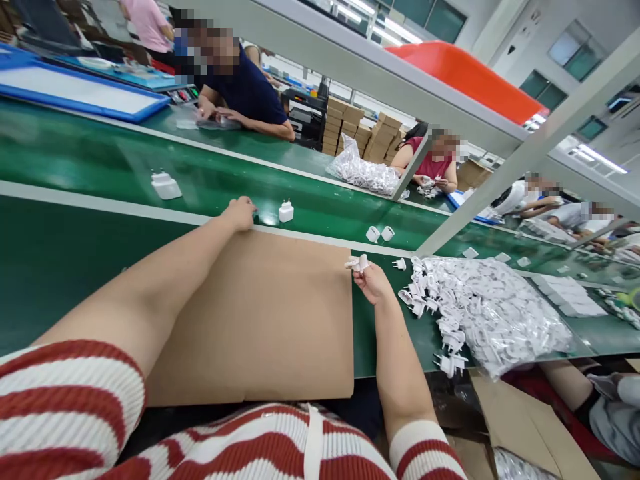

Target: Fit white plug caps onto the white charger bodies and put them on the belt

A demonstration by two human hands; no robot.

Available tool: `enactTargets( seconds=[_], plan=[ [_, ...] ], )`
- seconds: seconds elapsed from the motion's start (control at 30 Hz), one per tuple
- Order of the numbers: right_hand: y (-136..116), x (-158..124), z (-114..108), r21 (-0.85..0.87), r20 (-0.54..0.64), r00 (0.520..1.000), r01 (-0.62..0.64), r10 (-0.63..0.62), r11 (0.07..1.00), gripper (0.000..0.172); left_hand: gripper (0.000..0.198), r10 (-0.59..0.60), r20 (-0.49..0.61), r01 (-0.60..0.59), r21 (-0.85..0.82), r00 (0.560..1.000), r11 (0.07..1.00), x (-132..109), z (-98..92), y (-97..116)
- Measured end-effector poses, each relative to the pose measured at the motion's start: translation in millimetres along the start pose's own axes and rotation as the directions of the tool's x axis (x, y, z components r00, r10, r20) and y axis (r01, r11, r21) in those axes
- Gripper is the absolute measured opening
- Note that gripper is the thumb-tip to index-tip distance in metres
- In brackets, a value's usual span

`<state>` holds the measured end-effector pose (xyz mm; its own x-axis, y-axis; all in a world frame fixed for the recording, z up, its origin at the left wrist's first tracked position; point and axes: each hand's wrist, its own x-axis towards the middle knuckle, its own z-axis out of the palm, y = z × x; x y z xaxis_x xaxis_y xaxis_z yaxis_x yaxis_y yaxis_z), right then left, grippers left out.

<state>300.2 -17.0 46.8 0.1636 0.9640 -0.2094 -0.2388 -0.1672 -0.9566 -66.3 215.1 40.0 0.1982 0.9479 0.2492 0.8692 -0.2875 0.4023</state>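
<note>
My left hand (242, 213) is over the near rail of the green conveyor belt. Its fingers are loosely apart and nothing shows in them; a white charger with two pins (286, 211) stands on the belt to its right. My right hand (371, 283) pinches small white plug pieces (358, 263) above the right edge of a flat brown cardboard sheet (270, 313). The sheet lies in front of me. Right of that hand is a loose pile of white two-pin plug heads (417, 293), beside a clear plastic bag full of white pieces (505, 307).
Another white charger (166, 185) sits on the belt at left, and two white blocks (380, 233) lie near the post. A slanting metal post (480, 187) rises at right, under a shelf with a red bin (460, 77). Co-workers sit across the belt.
</note>
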Motion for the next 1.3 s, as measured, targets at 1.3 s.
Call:
enactTargets(
  seconds=[1.3],
  plan=[
    [34, -5, 21, -0.592, -0.081, 0.956, 0.183, -0.283, 0.785, 0.026, 0.035, 0.395, 0.154, -0.249, -0.560, 0.906, 0.790, -189, 44.5, 136]
  ],
)
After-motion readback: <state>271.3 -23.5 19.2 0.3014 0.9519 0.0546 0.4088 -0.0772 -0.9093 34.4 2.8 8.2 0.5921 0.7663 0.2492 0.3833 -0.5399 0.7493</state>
